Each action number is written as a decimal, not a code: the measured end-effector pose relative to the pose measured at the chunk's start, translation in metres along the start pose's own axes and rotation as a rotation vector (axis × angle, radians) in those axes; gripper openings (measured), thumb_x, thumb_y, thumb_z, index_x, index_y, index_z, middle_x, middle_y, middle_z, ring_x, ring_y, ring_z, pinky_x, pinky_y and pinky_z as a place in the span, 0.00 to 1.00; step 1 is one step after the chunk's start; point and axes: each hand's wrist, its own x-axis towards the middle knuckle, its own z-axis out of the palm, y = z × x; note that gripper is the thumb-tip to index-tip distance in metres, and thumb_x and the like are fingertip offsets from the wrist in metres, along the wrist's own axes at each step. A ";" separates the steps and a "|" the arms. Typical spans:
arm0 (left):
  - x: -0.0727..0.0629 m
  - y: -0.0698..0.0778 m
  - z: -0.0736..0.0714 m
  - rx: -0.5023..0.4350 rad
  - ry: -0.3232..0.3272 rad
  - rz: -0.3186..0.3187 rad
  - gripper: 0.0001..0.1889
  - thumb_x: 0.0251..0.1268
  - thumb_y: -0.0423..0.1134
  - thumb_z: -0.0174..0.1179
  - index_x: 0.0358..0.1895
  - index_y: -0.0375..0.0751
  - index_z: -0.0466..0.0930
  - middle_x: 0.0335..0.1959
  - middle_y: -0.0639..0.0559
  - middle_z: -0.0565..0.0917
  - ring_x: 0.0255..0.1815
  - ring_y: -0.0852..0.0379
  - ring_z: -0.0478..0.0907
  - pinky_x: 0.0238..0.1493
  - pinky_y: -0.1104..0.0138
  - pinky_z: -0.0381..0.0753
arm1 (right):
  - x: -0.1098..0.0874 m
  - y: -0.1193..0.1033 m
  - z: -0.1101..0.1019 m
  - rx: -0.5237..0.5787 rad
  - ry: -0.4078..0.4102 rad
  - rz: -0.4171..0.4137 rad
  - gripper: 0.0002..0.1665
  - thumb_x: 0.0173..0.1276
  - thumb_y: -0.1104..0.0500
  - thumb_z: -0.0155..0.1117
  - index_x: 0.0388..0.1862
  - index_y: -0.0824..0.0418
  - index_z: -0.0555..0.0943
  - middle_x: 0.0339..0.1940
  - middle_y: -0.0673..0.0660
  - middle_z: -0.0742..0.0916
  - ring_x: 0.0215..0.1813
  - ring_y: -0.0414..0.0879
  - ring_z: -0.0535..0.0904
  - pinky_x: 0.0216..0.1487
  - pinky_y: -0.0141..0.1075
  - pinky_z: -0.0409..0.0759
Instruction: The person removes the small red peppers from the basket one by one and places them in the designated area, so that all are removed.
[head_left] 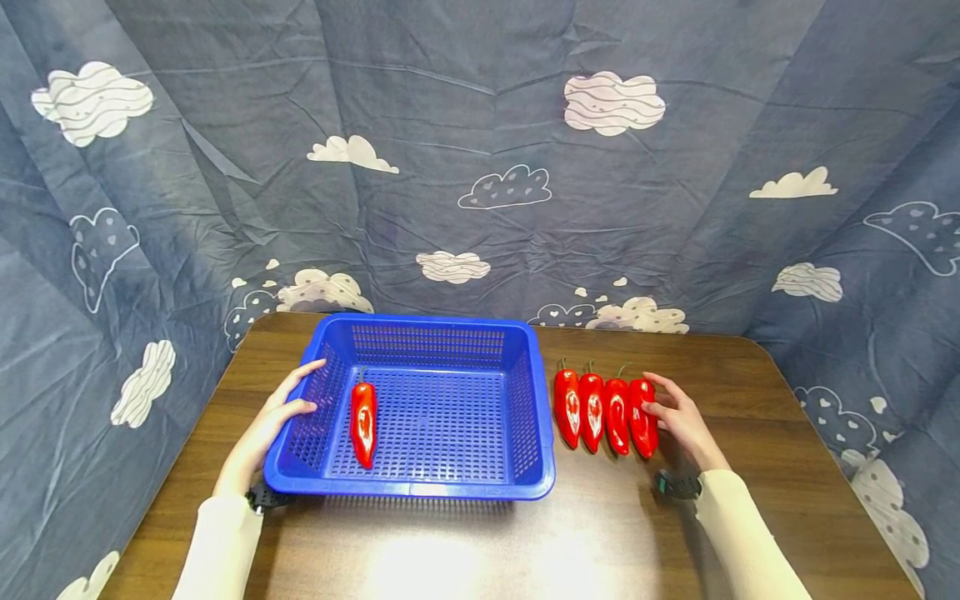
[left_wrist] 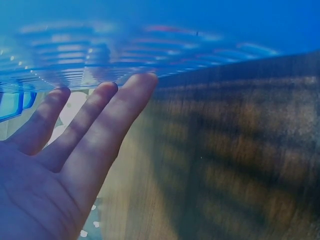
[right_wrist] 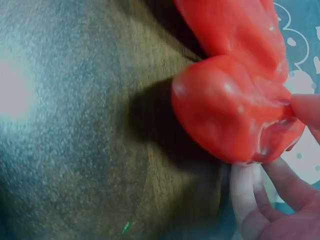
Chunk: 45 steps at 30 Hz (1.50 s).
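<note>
A blue plastic basket (head_left: 408, 489) with slotted walls stands on the table. My left hand (head_left: 258, 433) holds its left rim, thumb and a finger reaching over the edge. In the left wrist view, several fingers (left_wrist: 107, 125) lie along the outside of the basket wall. One red pepper (head_left: 363, 425) lies inside, towards the left. To the right of the basket, several red peppers lie side by side in a row. My right hand (head_left: 686, 425) holds the rightmost red pepper (head_left: 642, 417), with the thumb on top and fingers underneath in the right wrist view.
The wooden table (head_left: 600, 533) carries the basket and peppers, with glare along its front. A dark blue cloth (head_left: 480, 100) with cloud prints hangs behind and around it. The neighbouring peppers (head_left: 617, 415) lie close against the rightmost one.
</note>
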 end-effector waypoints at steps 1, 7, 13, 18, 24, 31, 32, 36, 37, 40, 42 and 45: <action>0.000 0.000 0.000 0.001 0.000 -0.002 0.32 0.68 0.30 0.43 0.74 0.52 0.52 0.67 0.35 0.55 0.53 0.45 0.69 0.44 0.58 0.77 | 0.000 -0.001 0.000 -0.014 0.003 0.006 0.34 0.69 0.68 0.53 0.71 0.71 0.55 0.58 0.80 0.69 0.40 0.34 0.76 0.40 0.33 0.79; -0.001 0.001 0.001 -0.006 -0.002 -0.011 0.31 0.69 0.31 0.43 0.74 0.52 0.52 0.67 0.34 0.55 0.53 0.45 0.70 0.43 0.57 0.78 | -0.002 -0.007 0.003 -0.110 0.019 0.054 0.34 0.70 0.66 0.54 0.71 0.70 0.56 0.62 0.80 0.68 0.45 0.40 0.76 0.41 0.33 0.78; -0.002 0.002 0.002 0.006 -0.002 0.003 0.31 0.69 0.31 0.44 0.74 0.52 0.52 0.67 0.34 0.55 0.53 0.46 0.70 0.43 0.57 0.78 | -0.003 -0.007 0.003 -0.127 0.036 0.078 0.33 0.69 0.67 0.53 0.71 0.71 0.57 0.62 0.79 0.67 0.47 0.48 0.77 0.40 0.33 0.79; -0.002 0.003 0.002 -0.019 -0.005 -0.016 0.31 0.69 0.31 0.44 0.75 0.52 0.52 0.67 0.33 0.56 0.52 0.44 0.70 0.42 0.56 0.78 | -0.004 -0.004 0.004 -0.123 0.051 0.087 0.33 0.70 0.65 0.53 0.72 0.69 0.57 0.61 0.78 0.69 0.44 0.46 0.77 0.40 0.33 0.79; -0.003 0.002 0.002 -0.029 -0.007 -0.009 0.32 0.69 0.30 0.43 0.75 0.51 0.51 0.66 0.33 0.56 0.52 0.45 0.71 0.42 0.57 0.78 | -0.005 0.001 0.004 -0.080 0.056 0.076 0.33 0.71 0.65 0.53 0.72 0.69 0.56 0.59 0.77 0.69 0.41 0.38 0.76 0.40 0.32 0.78; -0.002 0.000 0.002 -0.007 -0.006 0.021 0.31 0.68 0.29 0.43 0.74 0.51 0.53 0.65 0.33 0.57 0.51 0.47 0.72 0.42 0.59 0.78 | -0.007 0.003 0.003 -0.037 0.079 0.060 0.32 0.71 0.68 0.52 0.71 0.70 0.57 0.61 0.77 0.68 0.39 0.32 0.75 0.39 0.30 0.79; -0.002 0.000 0.002 -0.004 -0.006 0.021 0.32 0.68 0.29 0.43 0.74 0.50 0.53 0.65 0.33 0.57 0.51 0.47 0.72 0.42 0.59 0.78 | -0.007 0.003 0.003 -0.036 0.082 0.060 0.32 0.71 0.68 0.52 0.71 0.70 0.58 0.61 0.77 0.68 0.39 0.32 0.75 0.39 0.30 0.79; -0.001 0.000 0.001 -0.001 -0.003 0.011 0.32 0.68 0.29 0.43 0.74 0.49 0.51 0.65 0.33 0.57 0.51 0.47 0.72 0.42 0.58 0.78 | -0.009 0.002 0.003 -0.043 0.094 0.061 0.31 0.71 0.68 0.52 0.71 0.71 0.58 0.60 0.77 0.69 0.39 0.31 0.75 0.39 0.30 0.79; -0.001 0.000 0.001 0.000 -0.003 0.011 0.32 0.67 0.29 0.43 0.74 0.49 0.51 0.65 0.33 0.57 0.51 0.46 0.72 0.42 0.58 0.78 | -0.009 0.002 0.003 -0.046 0.097 0.061 0.31 0.71 0.67 0.52 0.71 0.71 0.59 0.60 0.77 0.69 0.39 0.30 0.75 0.39 0.30 0.79; -0.002 0.000 0.001 -0.006 -0.005 0.015 0.32 0.68 0.29 0.43 0.74 0.49 0.51 0.65 0.33 0.57 0.51 0.47 0.72 0.42 0.58 0.78 | -0.009 0.002 0.004 -0.058 0.106 0.062 0.31 0.70 0.68 0.53 0.70 0.71 0.59 0.60 0.77 0.70 0.38 0.30 0.75 0.38 0.30 0.79; -0.002 0.001 0.002 -0.012 -0.009 0.022 0.32 0.68 0.29 0.43 0.74 0.51 0.52 0.65 0.33 0.57 0.51 0.47 0.72 0.42 0.58 0.78 | -0.009 0.002 0.004 -0.059 0.111 0.059 0.30 0.70 0.68 0.53 0.70 0.71 0.60 0.60 0.77 0.70 0.38 0.29 0.75 0.37 0.30 0.79; -0.002 0.001 0.002 -0.024 -0.015 0.034 0.32 0.68 0.29 0.44 0.74 0.54 0.54 0.65 0.33 0.56 0.50 0.47 0.72 0.42 0.58 0.78 | -0.009 0.003 0.004 -0.051 0.114 0.050 0.30 0.69 0.69 0.53 0.69 0.72 0.61 0.59 0.78 0.70 0.37 0.29 0.75 0.37 0.31 0.79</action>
